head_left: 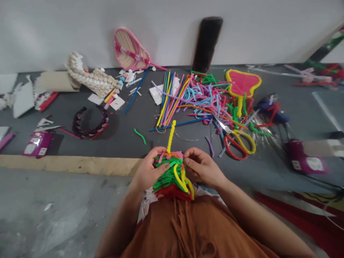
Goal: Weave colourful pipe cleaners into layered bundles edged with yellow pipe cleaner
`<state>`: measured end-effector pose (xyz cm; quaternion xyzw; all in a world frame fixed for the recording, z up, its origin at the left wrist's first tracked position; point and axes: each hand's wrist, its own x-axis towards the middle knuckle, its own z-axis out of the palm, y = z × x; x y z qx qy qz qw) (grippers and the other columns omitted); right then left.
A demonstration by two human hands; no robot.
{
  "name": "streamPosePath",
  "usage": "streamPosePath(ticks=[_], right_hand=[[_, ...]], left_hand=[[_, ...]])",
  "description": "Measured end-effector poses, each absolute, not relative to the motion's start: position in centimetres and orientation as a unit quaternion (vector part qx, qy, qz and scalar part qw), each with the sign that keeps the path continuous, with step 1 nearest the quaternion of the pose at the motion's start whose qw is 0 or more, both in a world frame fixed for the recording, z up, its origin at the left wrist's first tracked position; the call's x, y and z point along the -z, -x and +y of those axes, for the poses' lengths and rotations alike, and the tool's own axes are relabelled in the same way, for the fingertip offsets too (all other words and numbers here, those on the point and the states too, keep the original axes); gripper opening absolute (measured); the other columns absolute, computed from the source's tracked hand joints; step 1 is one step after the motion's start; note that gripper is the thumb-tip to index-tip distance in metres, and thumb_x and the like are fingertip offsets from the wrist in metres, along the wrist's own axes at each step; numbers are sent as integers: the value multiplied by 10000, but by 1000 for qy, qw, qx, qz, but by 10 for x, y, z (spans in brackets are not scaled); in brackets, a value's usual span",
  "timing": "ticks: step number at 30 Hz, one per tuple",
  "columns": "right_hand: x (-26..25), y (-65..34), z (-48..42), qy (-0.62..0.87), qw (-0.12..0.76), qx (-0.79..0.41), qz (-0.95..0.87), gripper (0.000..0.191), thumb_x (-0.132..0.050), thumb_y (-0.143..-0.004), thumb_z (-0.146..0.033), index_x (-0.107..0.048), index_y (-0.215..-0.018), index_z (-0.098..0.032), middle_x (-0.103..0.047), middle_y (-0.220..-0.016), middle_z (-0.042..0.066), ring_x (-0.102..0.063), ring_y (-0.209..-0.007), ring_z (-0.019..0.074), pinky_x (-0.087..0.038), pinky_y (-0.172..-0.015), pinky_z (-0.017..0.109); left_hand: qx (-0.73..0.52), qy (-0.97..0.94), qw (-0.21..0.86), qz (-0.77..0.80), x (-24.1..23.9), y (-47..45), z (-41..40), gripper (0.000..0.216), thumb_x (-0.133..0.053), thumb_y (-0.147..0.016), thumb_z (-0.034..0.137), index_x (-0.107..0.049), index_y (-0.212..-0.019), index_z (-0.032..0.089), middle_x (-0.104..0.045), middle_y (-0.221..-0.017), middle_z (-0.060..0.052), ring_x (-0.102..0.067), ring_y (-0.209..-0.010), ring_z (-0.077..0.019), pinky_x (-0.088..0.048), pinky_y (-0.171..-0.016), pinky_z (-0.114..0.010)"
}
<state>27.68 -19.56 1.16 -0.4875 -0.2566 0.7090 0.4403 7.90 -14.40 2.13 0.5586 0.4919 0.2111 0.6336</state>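
A pipe-cleaner craft [167,177] in green, red, pink and orange rests low against my lap, with a twisted yellow stem [171,138] standing up from its top. My left hand [149,168] is closed on its left side, the thumb lying over the green rows. At its upper right edge, my right hand [202,166] pinches with thumb and forefinger; whatever is between those fingertips is too small to make out. Loops of yellow pipe cleaner [181,179] hang down the craft's right side.
Straight pipe cleaners [169,98] and a tangled pile [201,95] lie ahead on the dark table [123,139]. Scissors [235,143] sit right of them. A phone [206,43] leans on the wall near a pink fan-shaped craft [130,50]. A dark headband [90,123] lies left.
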Motion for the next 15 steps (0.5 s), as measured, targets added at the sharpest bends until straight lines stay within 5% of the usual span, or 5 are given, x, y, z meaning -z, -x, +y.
streamPosePath(ticks=[12,15], right_hand=[[-9,-278,-191,491,400,-676,-376,247,-718,-735,-381,-693,-829,-154,-634,-775,5,-536,-669,106,-417,-616,236],[-8,-277,-191,474,416,-697,-342,263,-724,-725,-402,-663,-772,-151,-585,-635,-31,-475,-548,73,-364,-520,209]], left_hand=[[-237,-470,705,475,-15,-76,-142,472,-764,-728,332,-517,-1110,208,-680,-915,-14,-650,-776,-130,-516,-702,-221],[-229,-470,712,469,-15,-76,-142,448,-765,-731,301,-524,-1099,215,-681,-905,-4,-652,-768,-124,-514,-700,-212]])
